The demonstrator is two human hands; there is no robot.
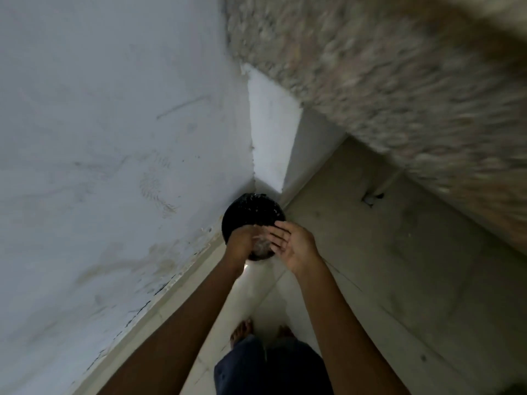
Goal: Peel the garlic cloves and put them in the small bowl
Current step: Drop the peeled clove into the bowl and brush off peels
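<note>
No cloves can be made out. The bowl [258,258], small and dark, hangs over the black bin [252,213] in the far floor corner. The left hand [241,241] has its grip round the bowl's left side. Its contents are blurred pale scraps [261,246], probably papery peel, light and easily scattered. The bowl looks rigid and light; hold it at the rim. The right hand [293,246] is flat just right of it, fingers straight, holding nothing.

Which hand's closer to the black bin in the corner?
Left, by the view. The left hand overlaps the near rim of the black bin, holding a blurred round object; the right hand sits right of it, open, fingertips reaching the rim.
</note>
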